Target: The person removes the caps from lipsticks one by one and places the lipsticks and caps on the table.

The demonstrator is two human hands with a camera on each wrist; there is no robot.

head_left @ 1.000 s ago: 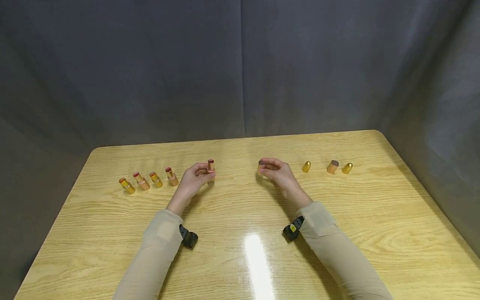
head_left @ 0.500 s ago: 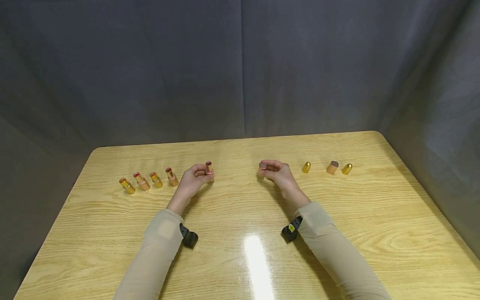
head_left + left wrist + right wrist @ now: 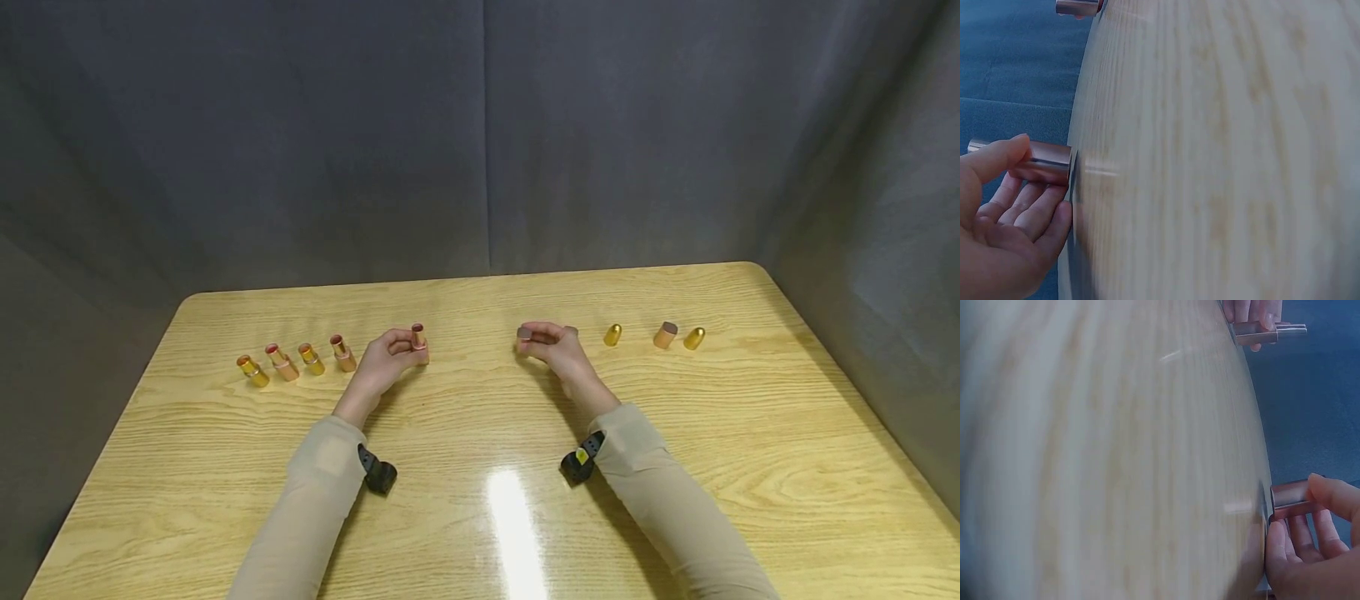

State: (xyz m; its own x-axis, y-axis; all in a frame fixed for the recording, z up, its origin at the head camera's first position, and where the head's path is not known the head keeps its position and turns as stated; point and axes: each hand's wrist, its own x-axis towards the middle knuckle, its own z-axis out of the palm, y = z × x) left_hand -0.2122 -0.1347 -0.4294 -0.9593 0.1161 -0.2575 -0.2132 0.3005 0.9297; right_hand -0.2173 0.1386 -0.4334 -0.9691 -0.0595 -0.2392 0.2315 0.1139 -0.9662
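My left hand [image 3: 384, 363] pinches a rose-gold lipstick tube [image 3: 419, 337] upright between thumb and fingers, its inner sleeve pointing up. In the left wrist view the base of that lipstick tube [image 3: 1046, 161] stands at the tabletop. Across from it, my right hand [image 3: 562, 352] pinches a rose-gold lipstick cap [image 3: 523, 337] with a dark flat top. The right wrist view has this lipstick cap [image 3: 1290, 499] with its lower end at the table surface. A gap of bare table lies between the two hands.
Left of my left hand stand several uncapped lipsticks, gold [image 3: 253, 372] and rose-gold [image 3: 343, 353]. To the right are two rounded gold caps [image 3: 612, 335] and a rose-gold cap [image 3: 665, 335]. Another cap [image 3: 572, 330] peeks out behind my right hand. Dark curtains [image 3: 480, 142] surround the wooden table [image 3: 465, 433].
Both hands have come down slightly, with the lipstick tube and the cap still in them. The left one shifted a little left. Over the last half second they barely moved.
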